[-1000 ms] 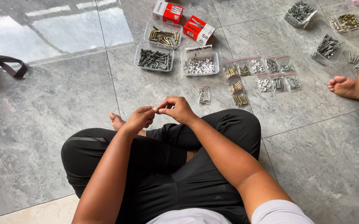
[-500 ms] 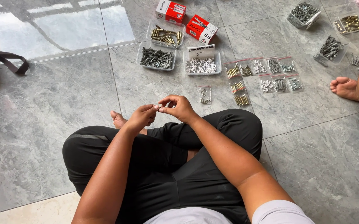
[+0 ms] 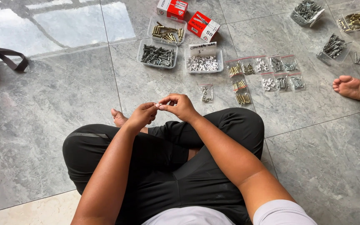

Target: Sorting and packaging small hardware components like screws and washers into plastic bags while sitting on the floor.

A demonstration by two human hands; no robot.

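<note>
Head view: two hands (image 3: 163, 109), three trays (image 3: 158, 56), two red boxes (image 3: 203, 26).

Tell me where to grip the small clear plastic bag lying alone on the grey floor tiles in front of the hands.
Pinch the small clear plastic bag at its top edge, the end farther from the knees, coming straight down from above. It lies flat on the grey floor tile, its small fasteners appear bunched near the middle, and open floor surrounds it, so the fingers should meet only film there.

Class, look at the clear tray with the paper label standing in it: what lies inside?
The clear tray holds small white clips. A paper label stands at its far side, hiding whatever lies behind it.
</note>
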